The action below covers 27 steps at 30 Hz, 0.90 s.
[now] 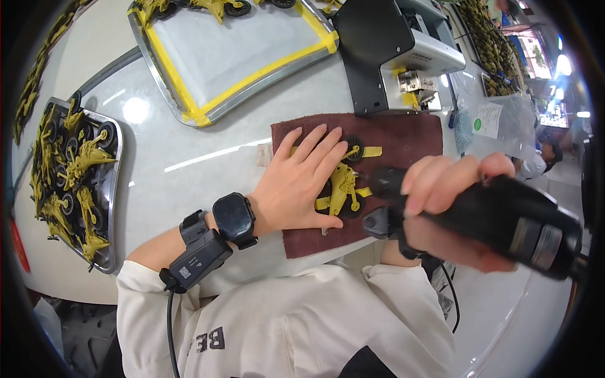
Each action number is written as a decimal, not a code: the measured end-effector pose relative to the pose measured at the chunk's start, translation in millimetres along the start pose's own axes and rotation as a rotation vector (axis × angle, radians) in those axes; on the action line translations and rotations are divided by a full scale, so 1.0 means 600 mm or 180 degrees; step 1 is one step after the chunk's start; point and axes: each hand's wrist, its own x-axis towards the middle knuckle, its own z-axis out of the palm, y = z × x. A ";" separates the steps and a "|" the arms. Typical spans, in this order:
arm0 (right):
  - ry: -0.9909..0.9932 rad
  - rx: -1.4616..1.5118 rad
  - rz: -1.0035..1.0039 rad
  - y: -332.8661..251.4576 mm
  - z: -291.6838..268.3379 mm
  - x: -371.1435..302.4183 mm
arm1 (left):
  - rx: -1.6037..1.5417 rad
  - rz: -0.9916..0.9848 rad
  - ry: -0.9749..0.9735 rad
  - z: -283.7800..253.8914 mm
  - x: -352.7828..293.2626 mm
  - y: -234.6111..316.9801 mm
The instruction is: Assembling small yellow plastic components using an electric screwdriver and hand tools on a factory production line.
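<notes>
My left hand (299, 173) lies flat with its fingers stretched and slightly apart, pressing on a yellow toy motorcycle (343, 186) with black wheels. The hand covers the toy's left part. Beneath both is a dark red-brown cloth (406, 135), and short yellow strips (373, 151) stick out around the toy. My right hand (441, 195) is wrapped round a black corded power tool (504, 217), which looks like an electric screwdriver. Its black nose points left, just right of the toy. No bit can be made out, and I cannot tell whether the nose touches anything.
At the left a metal tray (118, 189) is piled with yellow toy motorcycles (85, 160). A paper-lined tray (220, 53) edged with yellow tape holds several more at its far side. A black and silver machine (391, 69) stands behind the cloth. Clear plastic bags (498, 129) lie at the right.
</notes>
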 end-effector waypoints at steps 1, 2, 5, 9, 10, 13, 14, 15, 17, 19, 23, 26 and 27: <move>-0.0081 0.0003 0.0068 0.006 0.011 -0.005 | 0.0010 -0.0032 0.0047 -0.001 -0.003 -0.001; -0.0057 0.0045 0.0016 0.018 0.017 -0.010 | 0.0019 -0.0064 0.0095 -0.001 -0.006 -0.002; 0.0122 -0.0040 -0.0138 0.038 0.017 -0.010 | -0.0044 -0.0047 0.0055 0.001 -0.002 -0.003; 0.0403 0.0003 0.0034 0.052 0.017 -0.009 | -0.0080 -0.0031 0.0064 -0.002 -0.001 0.000; 0.0287 0.0032 -0.0016 0.055 0.018 -0.012 | -0.0071 -0.0025 0.0050 -0.002 -0.002 -0.001; 0.0000 0.0011 -0.0110 0.054 0.016 -0.008 | -0.0114 -0.0042 0.0075 0.002 -0.004 -0.003; 0.0043 0.0028 -0.0129 0.053 0.015 -0.007 | -0.0160 -0.0053 0.0111 0.003 -0.004 -0.003; 0.0092 0.0048 -0.0149 0.054 0.015 -0.006 | -0.0163 -0.0068 0.0107 0.004 -0.004 -0.004; 0.0287 -0.0034 -0.0115 0.049 0.019 -0.010 | -0.0170 -0.0057 0.0084 0.003 -0.004 -0.005; 0.0196 -0.0095 -0.0128 0.046 0.017 -0.013 | -0.0182 -0.0088 0.0056 0.003 -0.004 -0.006; 0.0160 0.0025 -0.0062 0.047 0.012 -0.013 | -0.0154 -0.0088 -0.0005 0.001 -0.002 -0.003; 0.0368 0.0194 -0.0046 0.066 0.013 -0.011 | -0.0047 -0.0129 -0.0071 0.001 -0.003 -0.005; 0.0379 0.0213 0.0014 0.067 0.016 -0.016 | -0.0044 -0.0141 -0.0070 0.001 -0.003 -0.005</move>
